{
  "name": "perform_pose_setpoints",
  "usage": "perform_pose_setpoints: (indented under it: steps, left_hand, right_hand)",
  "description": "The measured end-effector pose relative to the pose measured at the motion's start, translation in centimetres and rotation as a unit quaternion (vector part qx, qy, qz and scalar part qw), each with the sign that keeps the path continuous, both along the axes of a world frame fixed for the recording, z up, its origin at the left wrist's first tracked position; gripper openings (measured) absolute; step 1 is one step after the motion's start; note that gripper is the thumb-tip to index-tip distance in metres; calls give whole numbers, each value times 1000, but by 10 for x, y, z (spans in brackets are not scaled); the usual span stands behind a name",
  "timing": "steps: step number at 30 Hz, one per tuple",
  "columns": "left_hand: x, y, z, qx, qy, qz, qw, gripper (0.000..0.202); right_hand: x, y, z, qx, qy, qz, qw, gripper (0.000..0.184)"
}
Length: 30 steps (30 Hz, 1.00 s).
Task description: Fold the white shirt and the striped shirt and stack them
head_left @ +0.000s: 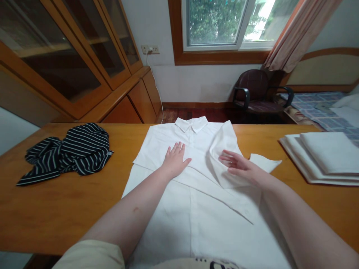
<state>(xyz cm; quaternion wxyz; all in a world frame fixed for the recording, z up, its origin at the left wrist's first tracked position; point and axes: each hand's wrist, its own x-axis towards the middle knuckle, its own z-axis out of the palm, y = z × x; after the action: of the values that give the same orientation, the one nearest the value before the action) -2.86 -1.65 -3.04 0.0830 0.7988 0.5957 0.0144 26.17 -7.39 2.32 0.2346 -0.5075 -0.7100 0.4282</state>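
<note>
A white collared shirt (pixel 174 201) lies front up on the wooden table, its collar pointing to the far edge. One sleeve, on the left side, is folded across the chest and slants down to the right. My left hand (pixel 175 161) rests flat on this folded part, fingers spread. On the right, my right hand (pixel 238 166) is at the other sleeve (pixel 224 140), which is partly lifted and creased. The fingers of that hand are stretched out and somewhat blurred; whether they press on the cloth I cannot tell. A cuff end sticks out beyond the right wrist.
A crumpled black-and-white striped garment (pixel 84 147) lies on the left of the table (pixel 84 209). Folded white cloths (pixel 331 153) are stacked at the right. Beyond stand a glass-door cabinet (pixel 92 48), an office chair (pixel 254 89) and a bed (pixel 314 102).
</note>
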Motion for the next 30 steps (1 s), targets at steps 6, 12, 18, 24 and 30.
perform_pose_setpoints:
  steps: [6, 12, 18, 24, 30]
  left_hand:
    - [-1, 1, -2, 5, 7, -6, 1000, 74]
    - [-1, 1, -2, 9, 14, -7, 1000, 74]
    - [-1, 1, -2, 16, 12, -9, 1000, 73]
    - [-1, 0, 0, 6, -2, -6, 1000, 73]
    - [1, -1, 4, 8, -16, -7, 1000, 65]
  right_hand:
    - [2, 5, 3, 6, -129, 25, 991, 50]
    - [25, 5, 16, -42, -275, 6, 961, 52]
    - [20, 1, 18, -59, -264, -14, 963, 23]
    - [8, -9, 13, -168, 154, -75, 971, 40]
    - [-10, -11, 1, -261, 223, 116, 932, 60]
